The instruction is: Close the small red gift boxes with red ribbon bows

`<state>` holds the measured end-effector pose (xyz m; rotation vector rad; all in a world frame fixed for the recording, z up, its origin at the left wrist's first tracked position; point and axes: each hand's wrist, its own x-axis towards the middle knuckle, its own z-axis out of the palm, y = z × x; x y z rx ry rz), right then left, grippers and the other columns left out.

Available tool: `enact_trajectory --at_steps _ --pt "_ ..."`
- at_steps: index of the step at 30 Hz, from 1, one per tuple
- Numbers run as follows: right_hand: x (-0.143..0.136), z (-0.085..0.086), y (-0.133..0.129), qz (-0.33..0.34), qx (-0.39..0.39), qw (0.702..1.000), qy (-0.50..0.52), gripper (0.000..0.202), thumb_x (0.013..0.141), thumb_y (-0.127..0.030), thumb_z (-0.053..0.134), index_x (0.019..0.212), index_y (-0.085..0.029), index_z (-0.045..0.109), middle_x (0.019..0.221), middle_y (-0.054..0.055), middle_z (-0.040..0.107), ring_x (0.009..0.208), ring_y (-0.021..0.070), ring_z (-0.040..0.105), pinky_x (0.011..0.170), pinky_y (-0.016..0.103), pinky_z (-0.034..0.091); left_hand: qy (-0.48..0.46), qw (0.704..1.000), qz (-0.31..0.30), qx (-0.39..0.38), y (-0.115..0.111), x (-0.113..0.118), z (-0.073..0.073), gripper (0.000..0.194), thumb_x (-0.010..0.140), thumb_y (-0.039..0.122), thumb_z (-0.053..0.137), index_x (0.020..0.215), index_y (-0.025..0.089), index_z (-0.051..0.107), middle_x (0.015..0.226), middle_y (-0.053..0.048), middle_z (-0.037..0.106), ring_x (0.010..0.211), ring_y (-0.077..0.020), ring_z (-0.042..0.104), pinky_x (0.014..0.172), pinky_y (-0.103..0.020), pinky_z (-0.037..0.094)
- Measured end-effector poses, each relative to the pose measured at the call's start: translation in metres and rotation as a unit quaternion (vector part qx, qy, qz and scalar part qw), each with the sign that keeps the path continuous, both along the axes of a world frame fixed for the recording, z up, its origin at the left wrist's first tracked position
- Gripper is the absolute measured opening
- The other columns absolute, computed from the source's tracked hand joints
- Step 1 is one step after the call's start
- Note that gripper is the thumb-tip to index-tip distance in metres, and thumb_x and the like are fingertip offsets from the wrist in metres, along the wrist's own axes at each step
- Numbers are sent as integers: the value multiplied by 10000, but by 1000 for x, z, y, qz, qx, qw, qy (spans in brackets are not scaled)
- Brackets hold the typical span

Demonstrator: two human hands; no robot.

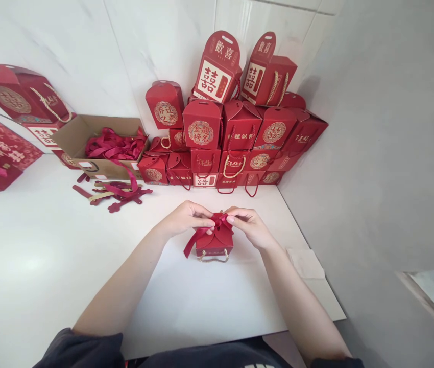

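Here, a small red box is set on the white surface, at 12 o'clock from the person. A red ribbon on its top is pinched by the left hand and the right hand, both closed on it. If the ends are drawn unevenly, the bow could slip or the light box tip. At 12 o'clock beyond, on the stacked boxes, 囍 and 歡喜 can be read; smaller print cannot. Loose ribbons fill a carton at 10 o'clock.
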<state>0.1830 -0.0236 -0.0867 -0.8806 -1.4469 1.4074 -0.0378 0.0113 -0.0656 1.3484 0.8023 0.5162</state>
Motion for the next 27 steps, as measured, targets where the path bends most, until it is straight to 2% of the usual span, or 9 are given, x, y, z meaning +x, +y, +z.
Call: enact_trajectory --at_steps 5,9,13,16,19,23,27 --pt "-7 1 -3 -2 73 995 -71 131 875 -311 629 936 -252 729 936 38 626 899 167 605 867 340 468 52 998 -1 45 -5 5 5 301 714 274 769 961 105 738 798 -80 743 724 -175 694 745 -306 561" --pt "-15 -2 -7 -21 132 982 -132 166 903 -242 571 965 -269 723 927 36 572 887 161 594 842 328 479 84 993 -26 80 -6 7 9 342 698 299 777 985 117 731 892 -88 746 811 -202 695 749 -302 550" --pt "-18 -3 -10 -78 167 967 -175 143 864 -186 588 977 -244 653 927 31 587 874 175 584 842 344 476 122 985 -36 114 -6 6 13 292 792 370 685 937 122 740 769 -59 719 689 -154 651 637 -256 512" --pt "-15 -4 -9 -113 175 963 -171 204 832 -195 625 1031 -231 602 1063 60 589 1035 209 567 961 390 439 118 987 -28 107 -6 7 12 280 829 363 641 931 117 725 713 -46 687 628 -124 616 592 -235 488" --pt "-13 -9 -7 -105 151 968 -172 124 884 -253 581 991 -239 643 1233 79 559 1202 226 514 1078 429 353 70 995 -17 73 -8 9 8 226 810 326 667 914 126 651 725 -33 675 662 -133 644 628 -248 512" --pt "-15 -16 -7 -117 127 973 -155 84 873 -300 617 872 -235 670 1225 74 580 1184 220 545 1067 413 373 44 997 -3 70 -8 10 6 236 784 304 696 820 160 512 674 5 635 654 -142 656 612 -249 507" --pt "-15 -17 -8 -132 144 974 -114 73 878 -287 617 872 -237 669 1175 71 594 1125 204 578 1030 394 413 71 995 -8 63 -5 7 7 249 790 324 687 796 161 499 688 3 620 645 -128 633 551 -210 460"
